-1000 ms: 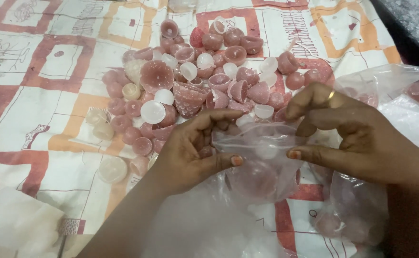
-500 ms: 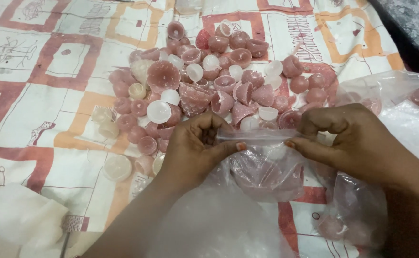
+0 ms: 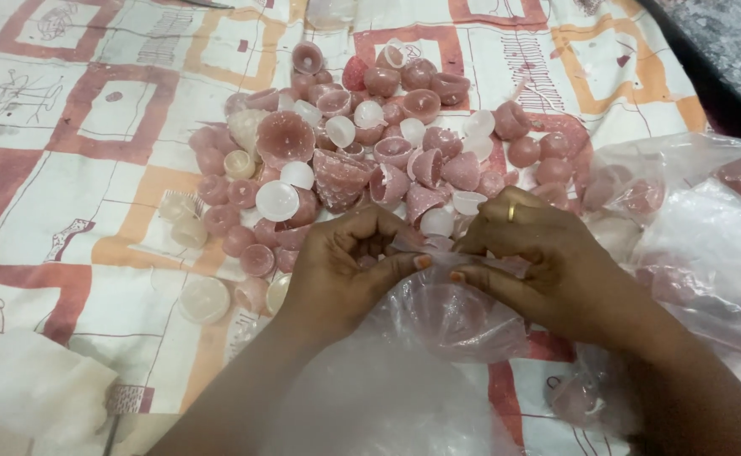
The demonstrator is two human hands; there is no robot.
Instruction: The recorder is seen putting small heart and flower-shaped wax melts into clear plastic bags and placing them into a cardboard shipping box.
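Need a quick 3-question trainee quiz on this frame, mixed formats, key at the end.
1. True or false: both hands pinch the mouth of the small clear bag.
2. Which hand wears a ring: left hand or right hand?
3. The pile of pink and white cups lies on: A) a patterned cloth, B) a metal tray, C) bare wood.

Key: 1 true; 2 right hand; 3 A.

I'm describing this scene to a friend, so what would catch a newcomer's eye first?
A heap of pink and white dome-shaped wax pieces covers the middle of the patterned cloth. Just below it, the left hand and right hand pinch a small clear plastic bag holding pink pieces.
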